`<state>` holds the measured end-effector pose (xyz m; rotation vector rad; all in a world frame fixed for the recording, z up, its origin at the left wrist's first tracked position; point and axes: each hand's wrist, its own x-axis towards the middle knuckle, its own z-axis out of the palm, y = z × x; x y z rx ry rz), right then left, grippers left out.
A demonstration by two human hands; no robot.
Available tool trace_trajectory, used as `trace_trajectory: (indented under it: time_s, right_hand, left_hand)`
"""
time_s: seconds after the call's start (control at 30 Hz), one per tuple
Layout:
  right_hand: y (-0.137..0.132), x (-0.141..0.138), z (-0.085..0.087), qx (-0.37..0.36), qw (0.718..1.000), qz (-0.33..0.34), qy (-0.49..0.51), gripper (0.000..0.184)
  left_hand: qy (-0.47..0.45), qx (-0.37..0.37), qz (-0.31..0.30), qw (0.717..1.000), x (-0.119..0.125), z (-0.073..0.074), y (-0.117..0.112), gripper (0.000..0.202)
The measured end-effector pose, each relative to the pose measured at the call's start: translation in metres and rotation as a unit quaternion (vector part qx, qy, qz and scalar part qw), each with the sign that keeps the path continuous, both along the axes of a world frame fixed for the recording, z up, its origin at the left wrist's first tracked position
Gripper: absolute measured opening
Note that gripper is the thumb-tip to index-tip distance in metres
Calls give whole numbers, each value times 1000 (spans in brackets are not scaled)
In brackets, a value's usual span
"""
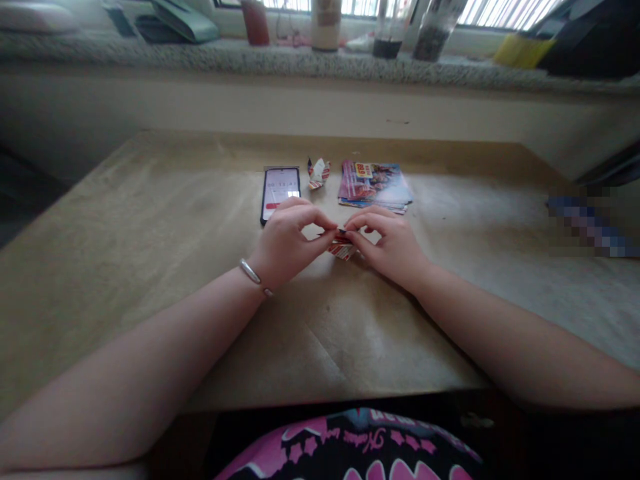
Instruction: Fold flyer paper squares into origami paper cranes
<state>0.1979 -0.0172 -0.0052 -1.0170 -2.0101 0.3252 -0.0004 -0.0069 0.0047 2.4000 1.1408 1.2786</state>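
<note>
Both my hands meet over the middle of the table, pinching a small folded piece of printed paper (pixel 343 251) with red and white stripes. My left hand (pixel 295 237), a silver bangle at its wrist, grips the paper's left side between thumb and index finger. On the right side my right hand (pixel 387 243) pinches it the same way. The fingertips hide much of its upper part. Just beyond lies a folded paper shape (pixel 319 173) in red, white and dark colours. A stack of glossy printed leaflets (pixel 377 183) lies behind my right hand.
A phone (pixel 281 187) with its screen lit lies behind my left hand, partly covered by it. The beige table (pixel 150 267) reaches to the wall. Several bottles and jars, among them a red container (pixel 255 23), stand on the granite sill (pixel 280 60). A blurred bluish strip (pixel 590 227) is at far right.
</note>
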Motion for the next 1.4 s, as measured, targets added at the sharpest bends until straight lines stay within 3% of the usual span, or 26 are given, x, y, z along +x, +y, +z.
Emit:
trace_trajectory:
  time_s: [0.23,0.53,0.77,0.97,1.17,1.4]
  right_hand:
    - [1,2,-1,-5,1000,7,0,9]
    - [1,2,1,-20,1000,12,1,12]
    - [3,-1,0,19,999,-3,-28,6]
    - [4,-1,-2,19,1000,3,-4,9]
    - [3,-1,-2,26,1000,3,-1,8]
    - [0,-3,2,10,1000,22,6,9]
  left_hand:
    - [-2,-31,-14,999,-1,-1,3,11]
    - [-6,4,-16,1000,-2,-1,3,11]
    - [-27,4,-29,999,0,-1,2,14]
    - [-53,-37,-60,996,1,-3,2,11]
    - [-68,-52,-52,995,4,-3,0,11]
    - [-79,-63,-63,993,3,-1,0,20]
